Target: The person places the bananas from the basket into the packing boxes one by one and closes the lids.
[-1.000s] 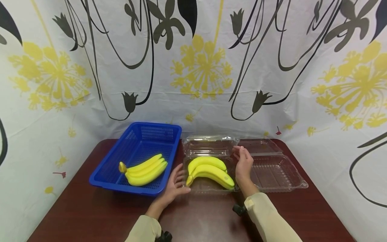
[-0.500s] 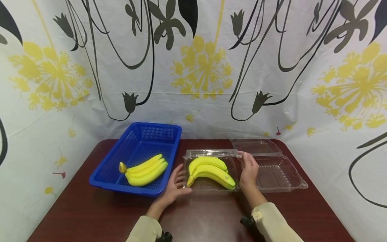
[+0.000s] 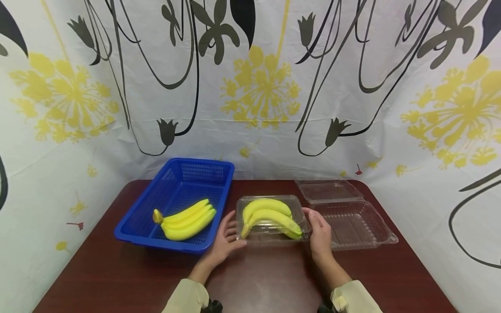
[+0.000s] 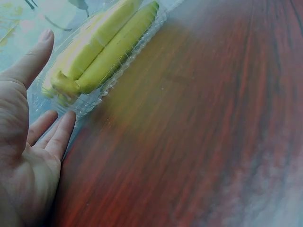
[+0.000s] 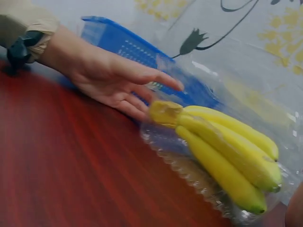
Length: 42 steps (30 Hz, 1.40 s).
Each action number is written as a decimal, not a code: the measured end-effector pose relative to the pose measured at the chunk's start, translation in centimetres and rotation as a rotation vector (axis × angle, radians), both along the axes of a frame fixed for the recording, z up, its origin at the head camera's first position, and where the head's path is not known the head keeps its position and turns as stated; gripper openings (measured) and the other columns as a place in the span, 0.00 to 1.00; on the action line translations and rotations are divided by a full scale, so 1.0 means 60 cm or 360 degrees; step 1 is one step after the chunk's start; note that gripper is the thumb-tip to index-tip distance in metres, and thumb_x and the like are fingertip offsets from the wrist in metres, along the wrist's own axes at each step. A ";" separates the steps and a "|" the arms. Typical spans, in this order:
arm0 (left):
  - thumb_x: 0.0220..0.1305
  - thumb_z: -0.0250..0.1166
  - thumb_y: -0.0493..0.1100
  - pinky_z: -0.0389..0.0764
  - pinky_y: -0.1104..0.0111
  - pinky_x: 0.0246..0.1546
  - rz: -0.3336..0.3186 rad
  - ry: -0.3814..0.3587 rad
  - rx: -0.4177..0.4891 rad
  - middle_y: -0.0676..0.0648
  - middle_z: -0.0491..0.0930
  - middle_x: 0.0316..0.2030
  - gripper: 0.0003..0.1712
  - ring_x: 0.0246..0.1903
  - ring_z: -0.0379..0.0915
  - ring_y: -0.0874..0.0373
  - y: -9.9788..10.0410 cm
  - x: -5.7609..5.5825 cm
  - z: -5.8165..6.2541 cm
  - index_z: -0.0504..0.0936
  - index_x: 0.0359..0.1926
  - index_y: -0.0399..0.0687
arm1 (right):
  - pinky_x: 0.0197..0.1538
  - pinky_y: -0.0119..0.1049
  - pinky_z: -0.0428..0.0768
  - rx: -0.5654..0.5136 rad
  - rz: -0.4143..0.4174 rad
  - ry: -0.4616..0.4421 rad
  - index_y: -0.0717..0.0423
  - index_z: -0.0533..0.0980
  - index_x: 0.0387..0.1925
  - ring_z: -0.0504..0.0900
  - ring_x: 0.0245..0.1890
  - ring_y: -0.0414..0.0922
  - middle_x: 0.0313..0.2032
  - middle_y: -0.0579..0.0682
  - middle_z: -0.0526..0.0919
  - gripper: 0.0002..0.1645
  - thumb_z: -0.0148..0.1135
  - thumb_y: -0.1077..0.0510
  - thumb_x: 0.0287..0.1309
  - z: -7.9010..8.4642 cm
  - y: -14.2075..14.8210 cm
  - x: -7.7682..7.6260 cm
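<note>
A clear plastic clamshell container (image 3: 270, 240) holds a bunch of bananas (image 3: 270, 215), its see-through lid (image 3: 287, 201) tilted down over them. My right hand (image 3: 321, 237) holds the lid at its right edge; only a sliver of that hand shows in the right wrist view. At the container's left end is my left hand (image 3: 225, 239), thumb and fingers spread apart. In the left wrist view its fingertips (image 4: 67, 120) lie close by the container's wall; whether they touch it I cannot tell. The banana stem (image 5: 164, 113) points toward the left hand.
A blue plastic basket (image 3: 135, 237) with another bunch of bananas (image 3: 188, 221) stands left of the left hand. Right of the container lies a second clear clamshell container (image 3: 352, 221), its lid folded back. A patterned cloth (image 3: 258, 148) hangs behind the dark red-brown table (image 3: 270, 278).
My right hand has taken the lid and swung it from standing up at the back forward and down over the bananas. The left hand has stayed in place.
</note>
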<state>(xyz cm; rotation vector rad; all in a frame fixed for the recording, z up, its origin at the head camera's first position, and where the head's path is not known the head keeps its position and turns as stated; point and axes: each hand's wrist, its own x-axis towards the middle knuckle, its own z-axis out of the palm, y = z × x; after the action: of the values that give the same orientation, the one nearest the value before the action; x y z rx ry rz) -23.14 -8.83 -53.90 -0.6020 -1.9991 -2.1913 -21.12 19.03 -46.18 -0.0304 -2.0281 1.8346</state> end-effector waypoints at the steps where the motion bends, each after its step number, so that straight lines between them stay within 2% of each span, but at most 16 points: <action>1: 0.47 0.75 0.29 0.76 0.61 0.48 0.0000 -0.0001 0.0000 0.26 0.67 0.56 0.55 0.50 0.69 0.37 0.000 0.000 0.000 0.54 0.73 0.35 | 0.52 0.27 0.68 0.0037 -0.0012 -0.0038 0.68 0.77 0.53 0.73 0.51 0.36 0.54 0.62 0.79 0.23 0.45 0.54 0.75 0.004 -0.004 0.006; 5: 0.47 0.74 0.28 0.76 0.60 0.49 -0.0029 0.0011 -0.0025 0.26 0.67 0.57 0.53 0.52 0.68 0.34 0.001 0.001 0.002 0.55 0.72 0.35 | 0.52 0.25 0.68 0.0105 -0.0030 -0.0105 0.65 0.76 0.56 0.72 0.54 0.37 0.56 0.59 0.78 0.20 0.52 0.56 0.71 -0.011 -0.010 0.012; 8: 0.49 0.73 0.29 0.76 0.58 0.51 -0.0064 0.0030 -0.0060 0.26 0.65 0.59 0.51 0.54 0.67 0.33 -0.002 0.001 0.003 0.57 0.72 0.35 | 0.52 0.20 0.68 0.0058 -0.0014 -0.0071 0.62 0.76 0.57 0.72 0.58 0.42 0.57 0.57 0.77 0.19 0.58 0.60 0.67 -0.042 -0.008 0.001; 10: 0.52 0.71 0.29 0.75 0.57 0.51 -0.0072 0.0026 -0.0069 0.26 0.64 0.61 0.47 0.56 0.66 0.33 -0.002 0.001 0.005 0.58 0.71 0.35 | 0.53 0.19 0.68 0.0056 -0.0016 -0.0044 0.62 0.75 0.57 0.71 0.60 0.46 0.58 0.57 0.77 0.20 0.61 0.63 0.65 -0.048 -0.010 0.000; 15: 0.62 0.61 0.29 0.77 0.63 0.48 -0.0012 -0.0080 -0.0093 0.29 0.67 0.60 0.35 0.54 0.68 0.38 0.002 0.005 0.016 0.62 0.70 0.35 | 0.55 0.19 0.66 0.0162 -0.0066 -0.0061 0.61 0.72 0.60 0.69 0.63 0.49 0.61 0.58 0.74 0.23 0.61 0.62 0.64 -0.058 -0.012 0.003; 19: 0.62 0.60 0.27 0.78 0.68 0.39 0.0030 -0.0139 -0.0106 0.30 0.73 0.48 0.33 0.41 0.73 0.50 0.008 0.018 0.042 0.63 0.68 0.31 | 0.61 0.34 0.66 0.0251 -0.0107 -0.0109 0.60 0.71 0.62 0.67 0.64 0.49 0.62 0.57 0.73 0.25 0.60 0.58 0.66 -0.063 -0.013 0.007; 23: 0.59 0.61 0.25 0.77 0.67 0.28 0.0021 -0.0174 -0.0120 0.33 0.74 0.31 0.35 0.27 0.71 0.54 0.010 0.029 0.071 0.62 0.67 0.28 | 0.64 0.47 0.64 0.0294 -0.0108 -0.0121 0.60 0.71 0.63 0.66 0.65 0.51 0.63 0.59 0.72 0.26 0.60 0.56 0.66 -0.063 -0.013 0.007; 26: 0.58 0.61 0.25 0.73 0.67 0.23 0.0000 -0.0251 -0.0110 0.36 0.73 0.23 0.37 0.20 0.68 0.55 0.010 0.027 0.075 0.61 0.69 0.32 | 0.65 0.50 0.63 0.0294 -0.0099 -0.0133 0.60 0.70 0.63 0.65 0.66 0.53 0.63 0.61 0.71 0.26 0.59 0.56 0.67 -0.064 -0.013 0.006; 30: 0.57 0.61 0.25 0.68 0.69 0.19 -0.0005 -0.0351 -0.0064 0.41 0.71 0.18 0.39 0.17 0.63 0.56 0.009 0.014 0.059 0.62 0.70 0.37 | 0.66 0.50 0.61 0.0270 -0.0077 -0.0156 0.61 0.69 0.64 0.63 0.67 0.54 0.64 0.62 0.70 0.27 0.59 0.56 0.67 -0.062 -0.015 0.005; 33: 0.57 0.61 0.25 0.67 0.70 0.18 0.0012 -0.0408 -0.0055 0.45 0.70 0.17 0.40 0.16 0.63 0.57 0.009 0.004 0.046 0.62 0.71 0.41 | 0.66 0.50 0.60 0.0257 -0.0072 -0.0175 0.60 0.69 0.64 0.62 0.67 0.53 0.64 0.61 0.69 0.27 0.58 0.55 0.67 -0.061 -0.016 0.002; 35: 0.57 0.62 0.26 0.66 0.70 0.17 0.0027 -0.0443 -0.0054 0.46 0.70 0.17 0.40 0.16 0.63 0.57 0.010 0.001 0.045 0.62 0.71 0.43 | 0.66 0.50 0.60 0.0243 -0.0071 -0.0185 0.59 0.69 0.65 0.62 0.67 0.52 0.65 0.60 0.69 0.27 0.58 0.55 0.68 -0.059 -0.016 -0.001; 37: 0.57 0.61 0.26 0.66 0.70 0.17 0.0040 -0.0461 -0.0054 0.47 0.70 0.16 0.40 0.16 0.63 0.57 0.012 0.002 0.049 0.62 0.71 0.42 | 0.66 0.49 0.61 0.0227 -0.0073 -0.0195 0.58 0.69 0.65 0.62 0.67 0.51 0.65 0.59 0.69 0.27 0.58 0.54 0.68 -0.060 -0.017 -0.005; 42: 0.54 0.58 0.25 0.65 0.71 0.17 0.0080 -0.0491 -0.0053 0.49 0.68 0.15 0.40 0.16 0.61 0.59 0.018 0.019 0.085 0.62 0.70 0.38 | 0.66 0.50 0.59 0.0178 -0.0059 -0.0225 0.57 0.69 0.65 0.61 0.67 0.51 0.66 0.58 0.68 0.27 0.57 0.54 0.68 -0.062 -0.019 -0.014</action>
<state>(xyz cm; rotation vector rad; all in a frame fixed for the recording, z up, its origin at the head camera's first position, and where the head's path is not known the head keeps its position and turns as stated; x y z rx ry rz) -22.00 -7.72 -48.83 -0.2225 -2.1684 -2.3442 -21.96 17.89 -49.88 -0.1690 -2.2080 1.7380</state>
